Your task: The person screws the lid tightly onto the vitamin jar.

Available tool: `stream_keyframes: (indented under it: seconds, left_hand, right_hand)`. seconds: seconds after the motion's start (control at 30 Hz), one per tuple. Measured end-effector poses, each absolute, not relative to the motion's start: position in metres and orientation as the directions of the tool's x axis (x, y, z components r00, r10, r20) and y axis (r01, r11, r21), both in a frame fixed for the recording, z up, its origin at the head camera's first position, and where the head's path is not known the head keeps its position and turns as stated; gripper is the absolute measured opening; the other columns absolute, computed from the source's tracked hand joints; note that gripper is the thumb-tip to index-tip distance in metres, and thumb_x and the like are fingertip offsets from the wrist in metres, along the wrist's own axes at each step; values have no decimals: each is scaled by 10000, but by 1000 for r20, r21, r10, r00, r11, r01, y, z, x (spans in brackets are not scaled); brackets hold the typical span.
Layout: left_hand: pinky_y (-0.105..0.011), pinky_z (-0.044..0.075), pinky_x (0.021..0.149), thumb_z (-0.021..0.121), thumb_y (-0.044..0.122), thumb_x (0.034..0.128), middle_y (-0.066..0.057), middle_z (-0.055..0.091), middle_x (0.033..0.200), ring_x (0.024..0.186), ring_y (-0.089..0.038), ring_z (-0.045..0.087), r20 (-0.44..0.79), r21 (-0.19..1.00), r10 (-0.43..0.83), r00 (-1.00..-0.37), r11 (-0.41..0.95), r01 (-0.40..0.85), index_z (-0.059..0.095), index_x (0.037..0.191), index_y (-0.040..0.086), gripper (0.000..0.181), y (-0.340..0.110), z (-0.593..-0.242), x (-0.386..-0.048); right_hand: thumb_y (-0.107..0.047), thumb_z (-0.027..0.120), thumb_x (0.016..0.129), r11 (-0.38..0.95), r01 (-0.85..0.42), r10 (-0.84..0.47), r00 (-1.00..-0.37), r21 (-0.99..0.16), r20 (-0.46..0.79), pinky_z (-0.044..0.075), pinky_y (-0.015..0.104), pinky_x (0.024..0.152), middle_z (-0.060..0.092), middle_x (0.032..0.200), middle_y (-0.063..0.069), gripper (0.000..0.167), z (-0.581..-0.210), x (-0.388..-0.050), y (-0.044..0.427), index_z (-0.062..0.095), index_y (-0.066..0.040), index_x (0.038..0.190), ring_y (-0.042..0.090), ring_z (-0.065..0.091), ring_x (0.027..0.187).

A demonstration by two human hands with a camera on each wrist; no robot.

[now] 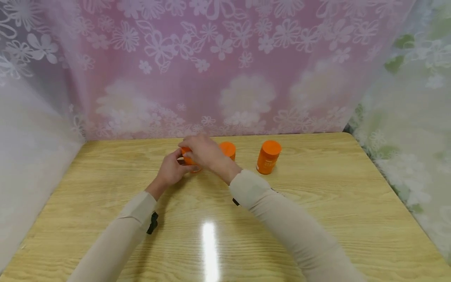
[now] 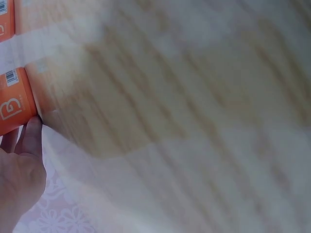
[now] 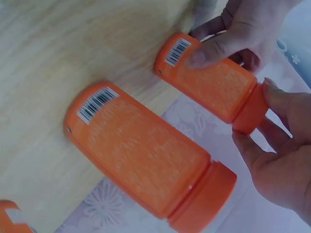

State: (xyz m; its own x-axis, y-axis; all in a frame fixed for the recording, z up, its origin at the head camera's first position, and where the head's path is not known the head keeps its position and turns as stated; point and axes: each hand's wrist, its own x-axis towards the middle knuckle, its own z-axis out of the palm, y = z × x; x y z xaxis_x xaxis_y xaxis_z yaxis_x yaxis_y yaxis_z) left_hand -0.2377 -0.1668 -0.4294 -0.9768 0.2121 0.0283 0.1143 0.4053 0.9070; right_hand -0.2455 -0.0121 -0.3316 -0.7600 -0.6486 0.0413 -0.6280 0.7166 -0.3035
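My left hand [image 1: 171, 169] grips the body of an orange jar [image 3: 209, 80] standing on the table, its thumb across the label side in the right wrist view. At the top of that jar, fingers of my right hand [image 1: 203, 150] pinch the orange lid [image 3: 250, 109]. The lid sits on the jar. Just to the right stands a second orange jar [image 1: 228, 149], partly hidden behind my right hand and wrist in the head view; its barcode and lid show in the right wrist view. In the left wrist view, the gripped jar [image 2: 14, 103] shows a barcode and a white logo.
A third orange jar [image 1: 269, 158] stands upright farther right on the wood-grain table [image 1: 317, 219]. Behind the table hangs a pink flowered curtain [image 1: 211, 78], with pale flowered cloth [image 1: 415, 117] along the right side.
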Motion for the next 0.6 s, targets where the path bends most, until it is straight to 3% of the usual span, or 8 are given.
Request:
stream_keyframes:
  seconds: [0.2,0.33,0.47,0.6]
  left_hand:
    - [-377,529,836,762,202,834,-140,533,1241,1093,-314,598,24,892,213,-977,436,117,491,1321,82,570,-170,-432,-241]
    - [-391,489,910,763,247,833,-123,516,1290,1142,-298,562,-12,891,230,-973,443,94,436,1358,105,635,-168,-437,-242]
    - [-420,420,991,791,239,805,-195,433,1351,1207,-349,485,-63,889,249,-966,455,59,221,1487,93,901,-170,-435,-238]
    - [-522,378,1003,809,313,776,-243,274,1473,1279,-423,384,-121,833,222,-967,553,23,43,1535,108,1097,-184,-419,-224]
  right_hand:
    - [-231,583,968,724,-635,-645,-762,-270,60,406,327,1007,457,1431,42,399,-342,-246,-15,551,-157,1358,221,475,1256]
    - [-354,496,999,711,-630,-655,-755,-314,31,248,373,1112,358,1498,45,486,-344,-247,-4,431,-174,1446,233,293,1383]
    - [-529,370,992,728,-594,-631,-776,-342,3,210,450,1120,180,1570,6,602,-331,-248,23,263,-255,1518,215,133,1433]
    - [-582,329,978,762,-581,-600,-800,-285,25,186,525,1109,16,1591,-24,632,-313,-245,80,216,-291,1527,212,23,1443]
